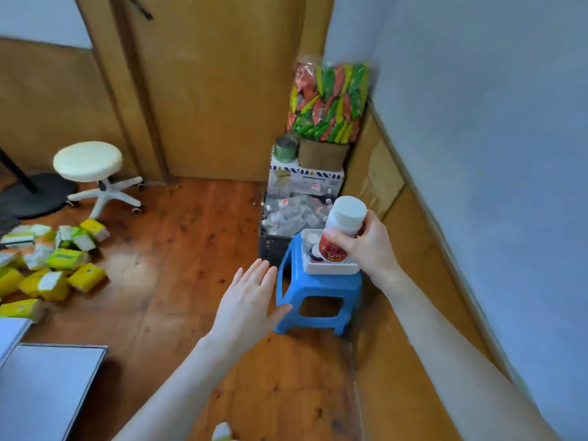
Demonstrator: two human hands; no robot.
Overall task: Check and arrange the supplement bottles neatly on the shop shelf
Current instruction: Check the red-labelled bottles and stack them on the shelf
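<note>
Nearest, the left hand (246, 300) is spread flat with straight fingers, holding nothing, its thumb just beside the blue plastic stool (318, 288). On that stool sits a white tray (331, 269) with a few more bottles (315, 253) inside. The right hand (370, 246) curls its fingers and thumb around a white-capped supplement bottle (343, 224) (red label, tilted), held just above the tray. Behind the stool stands a dark crate (273, 248) of clear packets, and higher up a bag of coloured sachets (327, 100) leans in the corner. Yellow packs (57, 265) litter the floor at left, near a white swivel stool (87, 160).
</note>
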